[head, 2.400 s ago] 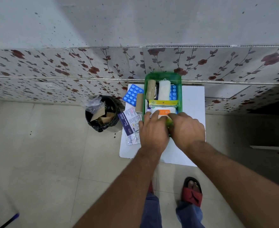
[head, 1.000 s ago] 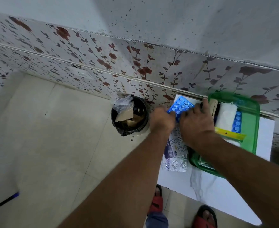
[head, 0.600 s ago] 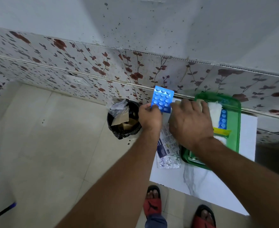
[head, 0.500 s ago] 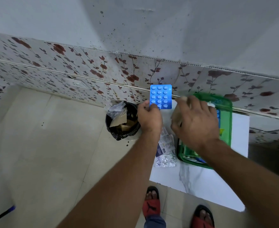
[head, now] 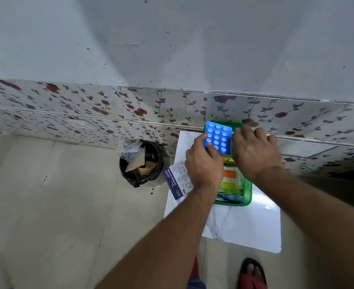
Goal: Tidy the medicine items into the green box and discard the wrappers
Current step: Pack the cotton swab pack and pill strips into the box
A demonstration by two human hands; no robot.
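My left hand [head: 203, 165] pinches the lower left corner of a blue blister pack [head: 219, 136] and holds it over the far left part of the green box [head: 247, 192]. My right hand [head: 253, 151] is palm down over the box's far end, fingers spread and blurred; what lies under it is hidden. An orange and white pack [head: 231, 177] shows inside the box between my wrists. A white and blue medicine carton [head: 178, 180] lies left of the box on the white board [head: 240, 224].
A small bin with a black liner [head: 140, 163], holding brown card and clear plastic wrappers, stands on the floor left of the board. A flowered tile wall rises right behind the box. My red sandal [head: 252, 274] is near the board's front edge.
My left hand lifted the blue blister pack from the board and carried it right, over the green box. My right hand moved from the box's left side to over its far end.
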